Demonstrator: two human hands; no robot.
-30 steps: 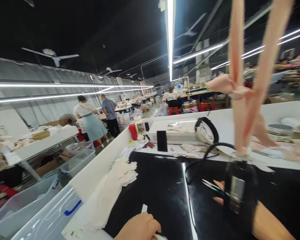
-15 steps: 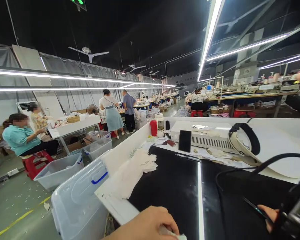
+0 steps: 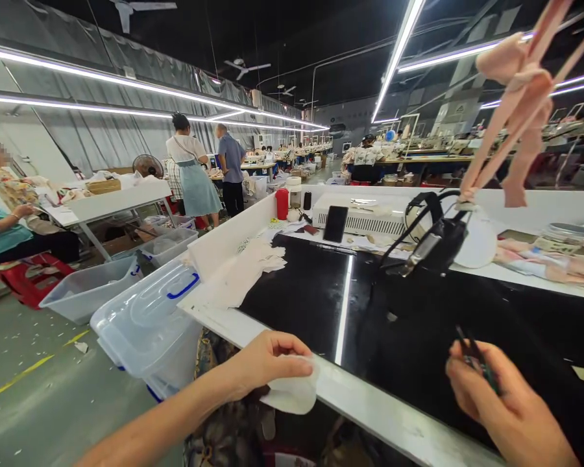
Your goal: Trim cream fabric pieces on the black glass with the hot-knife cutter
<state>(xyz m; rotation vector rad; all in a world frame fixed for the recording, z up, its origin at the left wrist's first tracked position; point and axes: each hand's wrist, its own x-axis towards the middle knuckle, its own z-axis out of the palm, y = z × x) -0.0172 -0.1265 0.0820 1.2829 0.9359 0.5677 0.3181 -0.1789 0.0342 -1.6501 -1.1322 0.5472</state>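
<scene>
White fabric piece (image 3: 292, 392) — now pinched in our left hand (image 3: 267, 363) just off the near edge of the desk (image 3: 370, 395), where half a second ago only its corner showed at the frame's bottom. Our right hand (image 3: 506, 402) has risen into view, closed on what we take to be small scissors (image 3: 474, 357); their blades are hard to make out.
</scene>
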